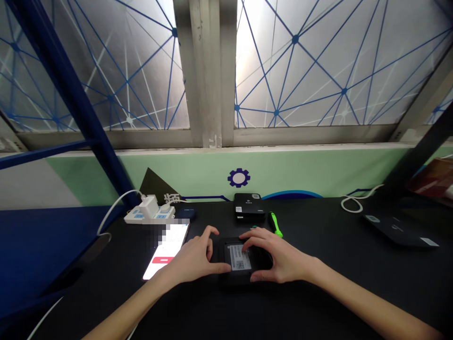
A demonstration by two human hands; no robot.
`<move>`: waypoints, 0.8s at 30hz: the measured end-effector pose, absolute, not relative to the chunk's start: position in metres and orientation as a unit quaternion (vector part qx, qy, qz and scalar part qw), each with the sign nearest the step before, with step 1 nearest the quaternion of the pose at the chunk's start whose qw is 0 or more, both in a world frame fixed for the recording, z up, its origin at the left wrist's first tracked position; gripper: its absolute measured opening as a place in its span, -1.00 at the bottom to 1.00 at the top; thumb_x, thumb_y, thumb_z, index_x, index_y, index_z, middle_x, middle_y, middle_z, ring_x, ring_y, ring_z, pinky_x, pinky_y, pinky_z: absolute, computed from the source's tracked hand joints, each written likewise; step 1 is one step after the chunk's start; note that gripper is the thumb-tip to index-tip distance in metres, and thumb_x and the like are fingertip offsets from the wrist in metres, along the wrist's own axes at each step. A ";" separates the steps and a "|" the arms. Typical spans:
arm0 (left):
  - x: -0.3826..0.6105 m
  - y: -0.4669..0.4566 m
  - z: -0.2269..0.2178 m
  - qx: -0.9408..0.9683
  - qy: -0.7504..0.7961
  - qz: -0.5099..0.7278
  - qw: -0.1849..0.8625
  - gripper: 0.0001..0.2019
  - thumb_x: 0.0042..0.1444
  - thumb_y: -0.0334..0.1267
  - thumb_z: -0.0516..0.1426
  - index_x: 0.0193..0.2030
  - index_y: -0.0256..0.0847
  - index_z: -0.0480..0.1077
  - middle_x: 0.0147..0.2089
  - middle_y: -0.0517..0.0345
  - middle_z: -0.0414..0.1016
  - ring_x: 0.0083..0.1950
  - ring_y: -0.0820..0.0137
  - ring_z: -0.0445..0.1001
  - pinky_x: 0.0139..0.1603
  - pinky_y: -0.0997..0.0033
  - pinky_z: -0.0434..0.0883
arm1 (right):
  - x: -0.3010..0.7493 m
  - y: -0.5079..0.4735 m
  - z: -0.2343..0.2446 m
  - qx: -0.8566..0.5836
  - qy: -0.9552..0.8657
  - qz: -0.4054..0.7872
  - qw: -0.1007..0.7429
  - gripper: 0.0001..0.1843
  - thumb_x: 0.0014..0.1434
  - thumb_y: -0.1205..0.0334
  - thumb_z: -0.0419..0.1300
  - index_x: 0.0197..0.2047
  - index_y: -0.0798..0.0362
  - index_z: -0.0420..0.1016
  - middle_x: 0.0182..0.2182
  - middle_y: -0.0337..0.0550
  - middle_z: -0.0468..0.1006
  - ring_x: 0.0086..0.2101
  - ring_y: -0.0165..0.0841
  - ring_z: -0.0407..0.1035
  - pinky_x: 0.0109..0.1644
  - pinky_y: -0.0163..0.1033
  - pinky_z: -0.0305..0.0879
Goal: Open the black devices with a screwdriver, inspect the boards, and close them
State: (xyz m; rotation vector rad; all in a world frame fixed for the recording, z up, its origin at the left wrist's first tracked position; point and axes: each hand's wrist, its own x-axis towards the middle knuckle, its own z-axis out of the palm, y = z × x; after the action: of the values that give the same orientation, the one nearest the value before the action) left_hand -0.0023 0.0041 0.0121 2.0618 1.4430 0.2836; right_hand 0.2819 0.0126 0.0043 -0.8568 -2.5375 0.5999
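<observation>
A small black box (240,259) with a white label on top lies on the black table (318,283) in front of me. My left hand (194,259) grips its left side, thumb against the near edge and index finger raised. My right hand (274,257) holds its right side, fingers curled over the top by the label. A lit phone (166,250) lies just left of my left hand.
A second black box (249,207) sits behind, with a green-handled screwdriver (275,223) beside it. A white power strip (150,213) with a plug and cable lies at back left. Another black device (399,229) and a coiled white cable (354,200) are at right. Blue shelf posts flank the table.
</observation>
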 end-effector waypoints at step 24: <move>-0.003 0.002 0.016 0.795 0.517 0.054 0.314 0.10 -0.15 0.30 0.36 0.49 -0.01 0.06 -0.31 0.26 0.48 -0.11 0.16 0.42 -0.22 0.38 0.23 | 0.280 0.009 0.008 -0.312 -0.923 0.154 0.164 -0.20 -0.06 -0.27 0.42 0.15 -0.01 0.48 0.24 0.09 0.38 0.15 0.07 0.28 0.27 0.19 0.17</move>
State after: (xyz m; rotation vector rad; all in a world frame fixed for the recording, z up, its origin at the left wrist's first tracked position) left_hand -0.0034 0.0018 0.0163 2.0946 1.3619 0.1417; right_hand 0.2798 0.0086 0.0076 -0.8895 -2.6304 0.4393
